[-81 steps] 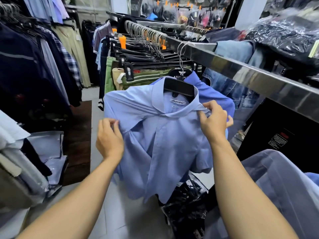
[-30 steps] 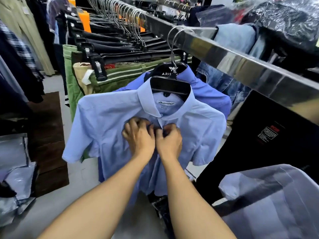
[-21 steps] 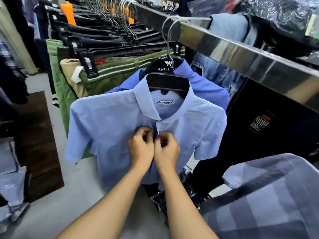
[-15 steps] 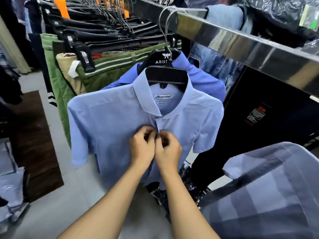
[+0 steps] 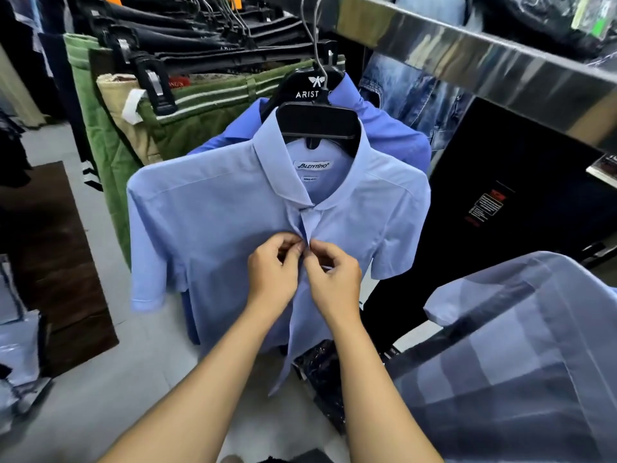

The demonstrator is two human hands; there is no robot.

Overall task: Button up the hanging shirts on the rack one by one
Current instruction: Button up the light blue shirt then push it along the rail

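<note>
Shirt (image 5: 213,222), pale blue, on a black hanger (image 5: 317,123) hooked over the steel rail (image 5: 467,58). My left hand (image 5: 272,274) and right hand (image 5: 335,279) pinch its placket below the collar. Darker blue shirt (image 5: 384,128) just behind.

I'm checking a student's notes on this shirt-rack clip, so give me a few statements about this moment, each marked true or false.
1. Both hands pinch the front placket of the light blue shirt. True: the left hand and right hand meet below the collar.
2. That shirt lies flat on a table. False: it hangs on a black hanger from the metal rail.
3. A darker blue shirt hangs behind it. True.
4. The light blue shirt has long sleeves. False: short sleeves.
5. The collar label is hidden. False: a white label shows.
</note>
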